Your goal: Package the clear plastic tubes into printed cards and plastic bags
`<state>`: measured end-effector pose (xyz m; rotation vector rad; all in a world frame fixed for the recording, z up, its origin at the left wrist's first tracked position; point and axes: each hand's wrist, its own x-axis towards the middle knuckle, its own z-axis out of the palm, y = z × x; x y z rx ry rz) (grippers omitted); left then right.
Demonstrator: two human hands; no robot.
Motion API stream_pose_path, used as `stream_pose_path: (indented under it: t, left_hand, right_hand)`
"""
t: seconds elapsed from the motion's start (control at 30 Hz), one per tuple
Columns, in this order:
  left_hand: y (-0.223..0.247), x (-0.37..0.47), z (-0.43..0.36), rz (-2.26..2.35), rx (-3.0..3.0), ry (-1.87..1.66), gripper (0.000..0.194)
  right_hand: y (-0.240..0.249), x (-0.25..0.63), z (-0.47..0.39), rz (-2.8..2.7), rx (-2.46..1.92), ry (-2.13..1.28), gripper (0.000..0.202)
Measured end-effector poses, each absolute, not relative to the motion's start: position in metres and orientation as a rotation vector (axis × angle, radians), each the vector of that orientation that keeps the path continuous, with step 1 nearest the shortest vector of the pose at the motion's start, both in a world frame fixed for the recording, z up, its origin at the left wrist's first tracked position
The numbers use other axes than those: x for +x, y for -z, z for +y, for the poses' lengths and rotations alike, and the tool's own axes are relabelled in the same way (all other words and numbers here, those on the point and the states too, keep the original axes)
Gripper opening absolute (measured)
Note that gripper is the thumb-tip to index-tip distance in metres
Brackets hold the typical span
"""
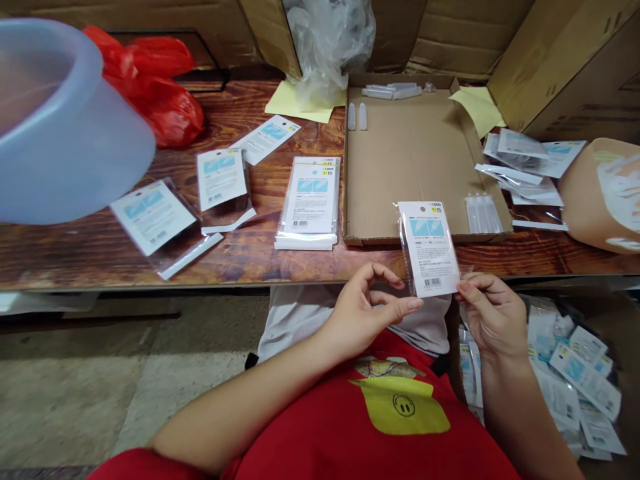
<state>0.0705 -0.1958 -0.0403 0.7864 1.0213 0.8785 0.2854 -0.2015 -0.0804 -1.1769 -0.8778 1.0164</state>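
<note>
Head view showed us a printed packet (pixel 431 250) held out over the near edge of the wooden table (pixel 250 261). Its long axis ran forward from us, slightly tilted, with its top end towards the cardboard tray (pixel 415 160) and overlapping that tray's near wall in our view; how high it hung, we could not tell. Our right hand (pixel 495 320) was the nearer, thumb and fingers pinched on the packet's lower right corner. Our left hand (pixel 364 307) sat beside the lower left corner, fingers loosely curled and thumb stretched out, with a gap between them and nothing plainly in its hold; whether the thumb tip met the packet, we could not make out. So the packet lay rightward of the left hand, and forward and left of the right. We also had a stack of packets (pixel 313 200) just left of the tray, and a heap of similar packets (pixel 575 373) low at our right
</note>
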Motion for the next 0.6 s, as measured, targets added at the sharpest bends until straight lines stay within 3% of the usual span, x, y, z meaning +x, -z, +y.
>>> stream_pose_path:
  t: [0.2,0.37,0.5,0.6]
  left_hand:
    - [0.04,0.077,-0.194,1.024,0.674,-0.788,0.055]
    - [0.042,0.075,-0.197,1.033,0.695,-0.76,0.046]
    - [0.047,0.072,-0.202,1.038,0.86,-0.946,0.051]
    - [0.054,0.066,-0.203,0.975,1.208,-1.1,0.036]
  right_hand:
    - [0.082,0.287,-0.205,-0.925,-1.186,-1.011,0.02]
    - [0.085,0.289,-0.207,-0.98,-1.194,-0.982,0.019]
    - [0.087,0.29,-0.207,-0.99,-1.193,-0.96,0.019]
    - [0.088,0.29,-0.207,-1.01,-1.159,-0.955,0.016]
